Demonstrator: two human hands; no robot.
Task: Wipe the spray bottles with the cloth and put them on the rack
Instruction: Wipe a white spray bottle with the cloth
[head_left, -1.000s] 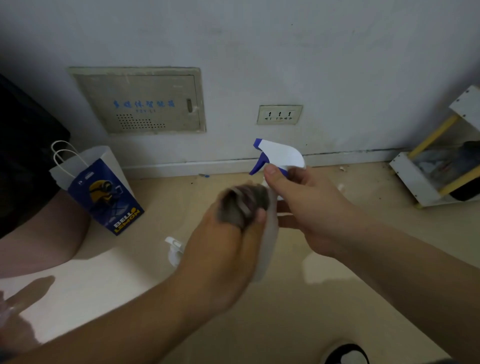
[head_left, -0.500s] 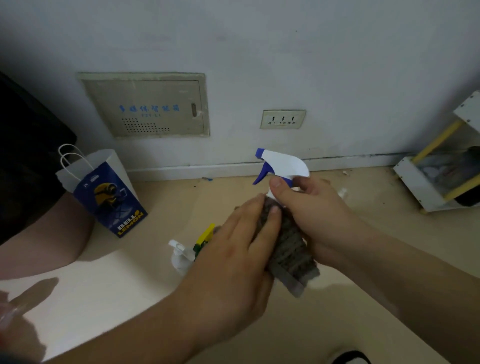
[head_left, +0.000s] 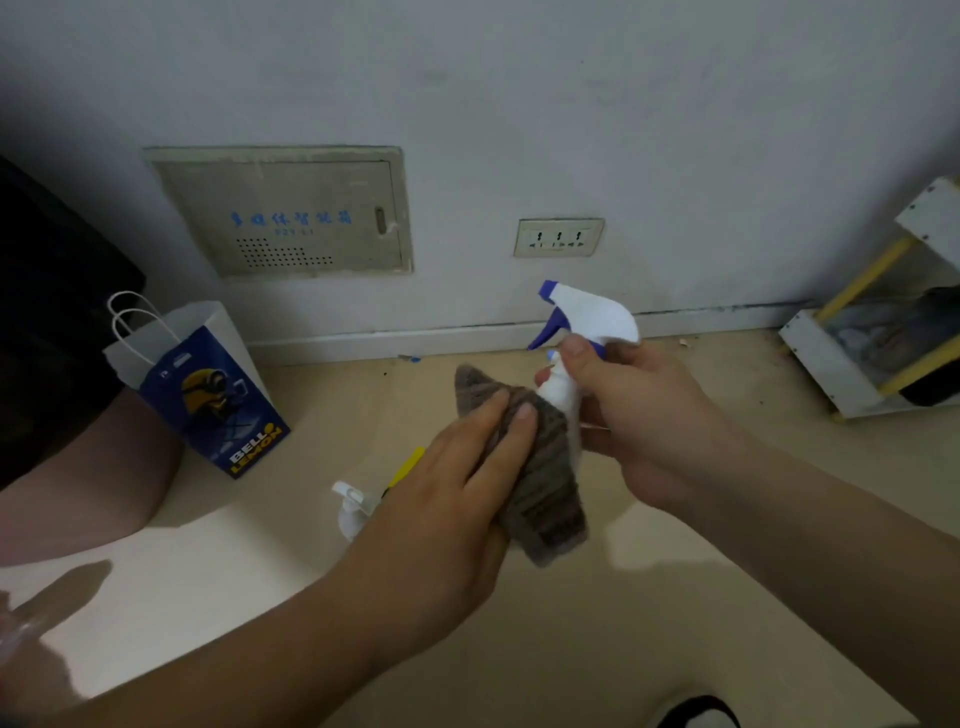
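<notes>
My right hand (head_left: 641, 415) grips a white spray bottle (head_left: 589, 319) with a blue trigger and nozzle by its neck, holding it upright above the floor. A grey-brown ribbed cloth (head_left: 540, 478) is wrapped over the bottle's body, hiding most of it. My left hand (head_left: 447, 499) presses the cloth against the bottle with its fingers laid over it. On the floor below my left hand lies a second white spray bottle (head_left: 350, 512), with something yellow (head_left: 408, 465) beside it. The white rack with yellow bars (head_left: 831, 364) stands at the right by the wall.
A white and blue paper bag (head_left: 208, 389) stands on the floor at the left. A bare leg (head_left: 78, 483) fills the left edge. The wall holds a metal panel (head_left: 280, 213) and a socket (head_left: 558, 237). A shoe tip (head_left: 696, 714) shows at the bottom.
My left hand has opened over the cloth and slid it down the bottle's body, then back up a little. The cloth now hangs spread below the neck. The right hand's grip is unchanged.
</notes>
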